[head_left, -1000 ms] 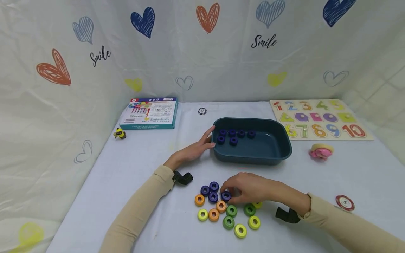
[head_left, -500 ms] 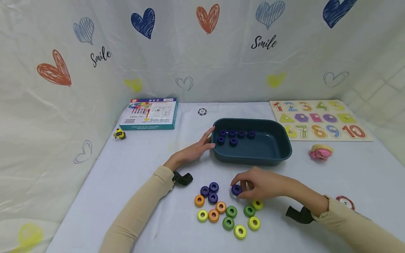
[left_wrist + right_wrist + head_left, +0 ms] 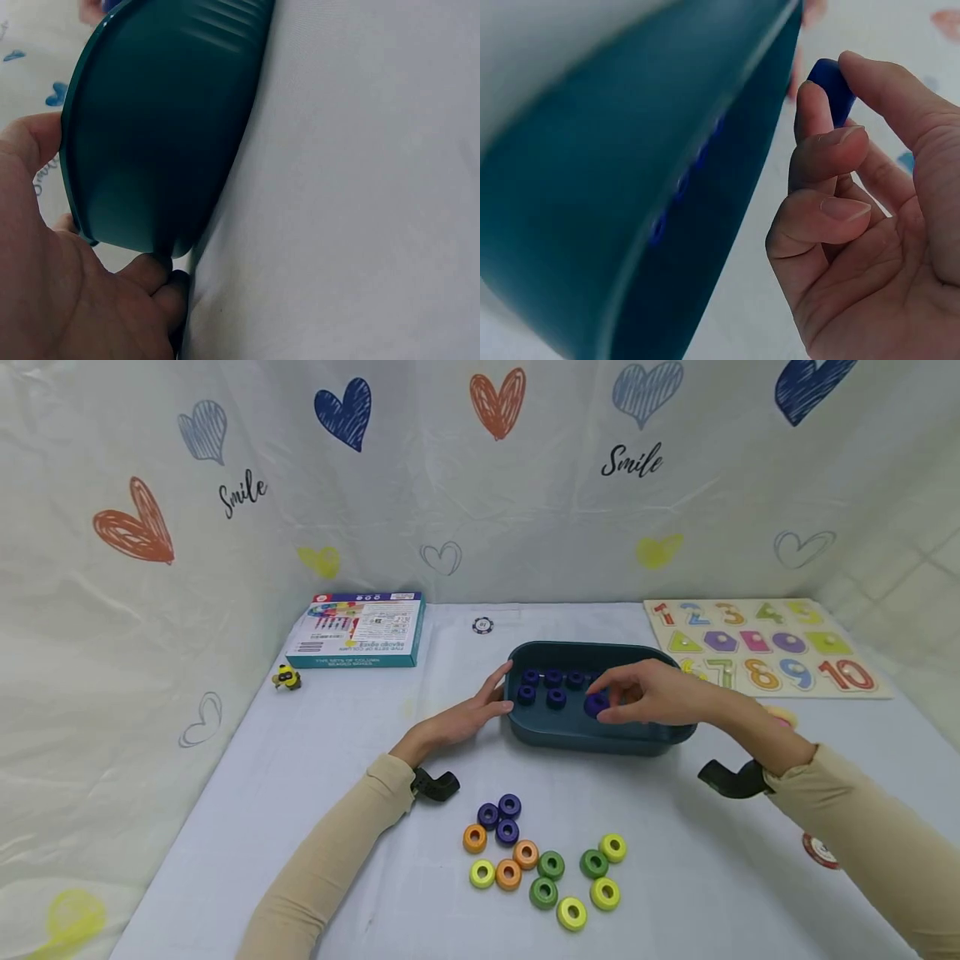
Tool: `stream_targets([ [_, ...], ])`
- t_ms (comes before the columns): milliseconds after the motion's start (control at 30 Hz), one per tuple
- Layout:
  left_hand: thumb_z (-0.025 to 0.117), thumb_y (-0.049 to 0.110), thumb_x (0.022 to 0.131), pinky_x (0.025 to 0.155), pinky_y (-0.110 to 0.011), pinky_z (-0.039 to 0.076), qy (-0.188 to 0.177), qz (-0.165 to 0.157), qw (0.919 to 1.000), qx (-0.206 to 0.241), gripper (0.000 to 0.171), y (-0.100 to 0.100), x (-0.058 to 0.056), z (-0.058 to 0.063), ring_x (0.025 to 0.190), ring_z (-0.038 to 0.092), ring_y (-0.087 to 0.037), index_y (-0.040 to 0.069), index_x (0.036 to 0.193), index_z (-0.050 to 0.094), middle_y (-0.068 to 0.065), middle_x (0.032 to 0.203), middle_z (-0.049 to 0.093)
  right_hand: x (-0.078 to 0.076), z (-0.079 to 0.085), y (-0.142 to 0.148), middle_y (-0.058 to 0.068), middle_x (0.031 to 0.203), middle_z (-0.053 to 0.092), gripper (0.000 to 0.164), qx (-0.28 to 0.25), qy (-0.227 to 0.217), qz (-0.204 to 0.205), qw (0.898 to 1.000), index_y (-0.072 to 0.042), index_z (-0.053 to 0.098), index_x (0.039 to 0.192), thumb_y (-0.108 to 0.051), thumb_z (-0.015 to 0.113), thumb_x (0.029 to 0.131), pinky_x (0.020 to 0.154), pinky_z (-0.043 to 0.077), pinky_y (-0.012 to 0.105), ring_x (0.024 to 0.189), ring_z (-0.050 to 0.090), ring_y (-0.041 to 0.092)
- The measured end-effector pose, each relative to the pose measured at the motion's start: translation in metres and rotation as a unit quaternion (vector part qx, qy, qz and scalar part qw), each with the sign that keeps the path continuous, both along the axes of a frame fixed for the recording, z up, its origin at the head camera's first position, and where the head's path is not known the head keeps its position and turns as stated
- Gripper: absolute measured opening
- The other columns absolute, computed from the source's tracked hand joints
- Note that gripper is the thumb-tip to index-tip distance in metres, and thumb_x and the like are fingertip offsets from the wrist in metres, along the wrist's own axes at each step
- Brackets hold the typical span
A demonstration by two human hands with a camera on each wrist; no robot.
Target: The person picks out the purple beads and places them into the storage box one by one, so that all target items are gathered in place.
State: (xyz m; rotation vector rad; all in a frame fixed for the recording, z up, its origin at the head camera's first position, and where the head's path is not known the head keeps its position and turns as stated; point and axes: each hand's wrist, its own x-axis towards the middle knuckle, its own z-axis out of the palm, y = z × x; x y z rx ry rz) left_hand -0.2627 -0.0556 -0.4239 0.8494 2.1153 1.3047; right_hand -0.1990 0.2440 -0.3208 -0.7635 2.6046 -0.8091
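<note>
The right hand (image 3: 652,693) pinches a purple ring bead (image 3: 596,705) over the dark teal tub (image 3: 577,738); the left hand (image 3: 467,717), fingers spread, touches the tub's left end; purple rings (image 3: 526,695) lie inside, left of the right hand; coloured rings (image 3: 508,875) lie on the tabletop (image 3: 420,902), nearer than either hand.

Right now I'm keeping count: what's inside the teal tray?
Five purple rings in the tray show clearly; a sixth peeks from behind the right hand, which pinches another ring. I can't see what else that hand covers.
</note>
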Motion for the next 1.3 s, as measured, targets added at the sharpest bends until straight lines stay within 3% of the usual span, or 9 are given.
stream_targets([
  [267, 0.035, 0.054, 0.091, 0.105, -0.045, 0.014, -0.008, 0.004, 1.0000, 0.001, 0.059, 0.000, -0.003, -0.004, 0.134, 0.009, -0.009, 0.058, 0.133, -0.006, 0.002, 0.150, 0.007, -0.048, 0.004, 0.005, 0.005, 0.077, 0.061, 0.043, 0.010, -0.019, -0.020, 1.000, -0.009, 0.056, 0.118, -0.034, 0.063, 0.084, 0.054, 0.045, 0.031, 0.056, 0.052, 0.021],
  [467, 0.035, 0.053, 0.092, 0.105, -0.044, 0.014, -0.011, -0.003, 0.9999, 0.006, 0.060, 0.002, 0.001, -0.003, 0.134, 0.009, -0.010, 0.055, 0.135, -0.007, 0.002, 0.150, 0.007, -0.075, -0.007, 0.005, 0.009, 0.079, 0.064, 0.042, 0.016, 0.004, -0.017, 1.000, -0.007, 0.057, 0.116, -0.032, 0.064, 0.083, 0.054, 0.046, 0.031, 0.060, 0.056, 0.026],
  [600, 0.035, 0.052, 0.092, 0.106, -0.043, 0.014, -0.009, -0.004, 0.9999, 0.005, 0.060, 0.001, 0.001, -0.001, 0.134, 0.008, -0.009, 0.054, 0.135, -0.007, 0.002, 0.150, 0.007, -0.086, -0.016, 0.002, 0.007, 0.078, 0.064, 0.041, 0.049, -0.017, -0.009, 0.999, -0.006, 0.057, 0.115, -0.029, 0.066, 0.082, 0.054, 0.046, 0.030, 0.058, 0.056, 0.023],
  [900, 0.035, 0.051, 0.093, 0.106, -0.044, 0.014, -0.002, -0.007, 1.0000, 0.005, 0.059, -0.001, -0.003, -0.001, 0.135, 0.008, -0.009, 0.054, 0.135, -0.007, 0.002, 0.150, 0.005, -0.094, -0.028, -0.009, 0.005, 0.071, 0.065, 0.039, 0.114, -0.131, 0.053, 0.983, -0.002, 0.056, 0.113, -0.020, 0.068, 0.081, 0.056, 0.046, 0.030, 0.055, 0.061, 0.023],
  [1133, 0.034, 0.054, 0.092, 0.105, -0.047, 0.014, 0.004, 0.001, 1.0000, -0.005, 0.059, -0.002, -0.004, -0.001, 0.135, 0.009, -0.011, 0.056, 0.134, -0.007, 0.002, 0.150, 0.006, -0.094, -0.028, -0.016, 0.003, 0.067, 0.064, 0.039, 0.143, -0.125, 0.066, 0.980, -0.002, 0.055, 0.114, -0.018, 0.067, 0.081, 0.053, 0.045, 0.028, 0.054, 0.062, 0.020],
  [1300, 0.034, 0.053, 0.092, 0.105, -0.048, 0.014, 0.006, -0.005, 1.0000, -0.003, 0.059, -0.003, -0.003, 0.000, 0.135, 0.009, -0.012, 0.054, 0.135, -0.007, 0.001, 0.150, 0.006, -0.094, -0.027, -0.016, 0.003, 0.069, 0.065, 0.041, 0.153, -0.130, 0.061, 0.978, -0.003, 0.055, 0.116, -0.020, 0.067, 0.081, 0.060, 0.046, 0.028, 0.052, 0.061, 0.019],
])
